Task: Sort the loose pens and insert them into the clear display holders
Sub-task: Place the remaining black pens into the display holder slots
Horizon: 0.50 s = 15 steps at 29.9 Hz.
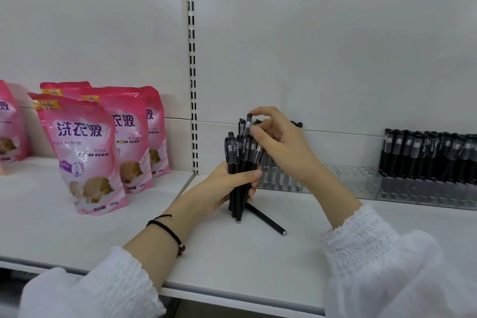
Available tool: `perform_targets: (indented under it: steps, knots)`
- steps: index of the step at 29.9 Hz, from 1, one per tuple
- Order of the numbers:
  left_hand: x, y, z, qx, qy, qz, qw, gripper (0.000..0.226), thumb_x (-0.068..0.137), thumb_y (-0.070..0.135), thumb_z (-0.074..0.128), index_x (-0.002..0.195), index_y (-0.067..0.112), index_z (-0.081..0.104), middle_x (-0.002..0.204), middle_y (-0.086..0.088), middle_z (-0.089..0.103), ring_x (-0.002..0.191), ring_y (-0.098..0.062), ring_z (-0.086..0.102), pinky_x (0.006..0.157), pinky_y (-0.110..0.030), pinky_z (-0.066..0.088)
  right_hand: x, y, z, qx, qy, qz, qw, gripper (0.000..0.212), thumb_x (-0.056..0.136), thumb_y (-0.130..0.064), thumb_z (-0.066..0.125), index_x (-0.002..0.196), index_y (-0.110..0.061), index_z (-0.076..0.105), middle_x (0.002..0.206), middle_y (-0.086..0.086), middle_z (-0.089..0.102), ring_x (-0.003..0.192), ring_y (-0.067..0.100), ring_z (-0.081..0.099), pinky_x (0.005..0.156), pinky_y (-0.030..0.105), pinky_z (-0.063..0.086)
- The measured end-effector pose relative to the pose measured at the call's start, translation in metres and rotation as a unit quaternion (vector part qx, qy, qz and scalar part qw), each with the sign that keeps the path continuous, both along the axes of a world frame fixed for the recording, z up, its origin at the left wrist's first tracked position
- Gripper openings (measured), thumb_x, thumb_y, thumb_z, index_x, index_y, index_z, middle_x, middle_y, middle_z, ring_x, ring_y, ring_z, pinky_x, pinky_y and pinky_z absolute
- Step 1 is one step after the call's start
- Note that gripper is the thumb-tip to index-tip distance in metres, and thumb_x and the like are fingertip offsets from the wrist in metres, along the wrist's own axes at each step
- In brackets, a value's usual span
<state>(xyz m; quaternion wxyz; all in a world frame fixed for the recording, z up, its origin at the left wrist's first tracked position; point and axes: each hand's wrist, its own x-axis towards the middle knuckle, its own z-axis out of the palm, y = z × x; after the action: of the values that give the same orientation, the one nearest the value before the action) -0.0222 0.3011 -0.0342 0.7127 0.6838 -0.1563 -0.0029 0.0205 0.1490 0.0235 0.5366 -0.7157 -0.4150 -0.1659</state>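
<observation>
My left hand (227,186) grips a bundle of black pens (238,162), held upright with their tips on the white shelf (232,261). My right hand (278,142) pinches the capped top of one pen (248,124) that stands higher than the rest of the bundle. One loose black pen (265,219) lies slanted on the shelf just right of the bundle. Behind my hands sits a clear display holder (356,175), partly hidden. Further right, a clear holder (413,193) carries a row of several upright black pens (428,155).
Pink detergent pouches (87,152) stand on the left shelf section, past a slotted upright post (192,72). A white back panel rises behind everything. The shelf's front edge (232,294) runs below my sleeves.
</observation>
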Motion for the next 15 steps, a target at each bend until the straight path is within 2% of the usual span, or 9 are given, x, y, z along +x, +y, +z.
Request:
perform_targets:
  steps: [4,7,10,12,15]
  knots:
    - [0.002,-0.001,-0.001,-0.015,-0.001,0.038,0.999,0.014,0.092,0.020,0.065,0.082,0.012,0.062,0.066,-0.001,0.060,0.057,-0.016,0.058,0.058,-0.030,0.053,0.006,0.000,-0.008,-0.015,-0.033,-0.090,0.995,0.024,0.095,-0.029,0.055,0.119,-0.032,0.054,0.081,-0.011,0.057,0.066,0.000,0.053,0.063,0.013,0.044]
    - [0.005,0.003,0.000,-0.007,-0.009,0.097,0.995,0.018,0.093,0.023,0.063,0.082,0.010,0.060,0.062,0.000,0.060,0.054,-0.015,0.057,0.055,-0.028,0.052,0.010,-0.010,-0.016,-0.136,-0.091,-0.178,0.970,0.018,0.095,-0.028,0.051,0.111,-0.024,0.059,0.086,-0.010,0.057,0.074,0.006,0.054,0.067,0.024,0.047]
    - [0.009,0.005,-0.001,0.010,-0.019,0.151,0.988,0.016,0.093,0.021,0.064,0.087,0.007,0.057,0.062,0.000,0.059,0.049,-0.014,0.053,0.049,-0.029,0.049,0.012,-0.035,-0.028,-0.290,-0.115,-0.199,0.929,0.015,0.096,-0.025,0.049,0.101,-0.021,0.063,0.091,-0.009,0.052,0.084,0.013,0.053,0.074,0.030,0.047]
    - [0.011,0.006,-0.002,0.056,-0.033,0.182,0.981,0.013,0.093,0.017,0.064,0.088,0.008,0.056,0.059,0.000,0.059,0.045,-0.014,0.051,0.047,-0.029,0.047,0.012,-0.053,-0.036,-0.358,-0.113,-0.203,0.904,0.018,0.097,-0.025,0.048,0.106,-0.019,0.062,0.100,-0.004,0.055,0.095,0.017,0.054,0.082,0.037,0.048]
    - [0.012,-0.006,0.002,0.142,-0.049,0.194,0.969,0.014,0.093,0.019,0.064,0.087,0.011,0.053,0.050,0.003,0.057,0.041,-0.012,0.049,0.042,-0.025,0.044,0.009,-0.082,-0.037,-0.401,-0.121,-0.224,0.880,0.023,0.096,-0.026,0.047,0.114,-0.019,0.061,0.111,0.002,0.057,0.104,0.022,0.054,0.085,0.037,0.046]
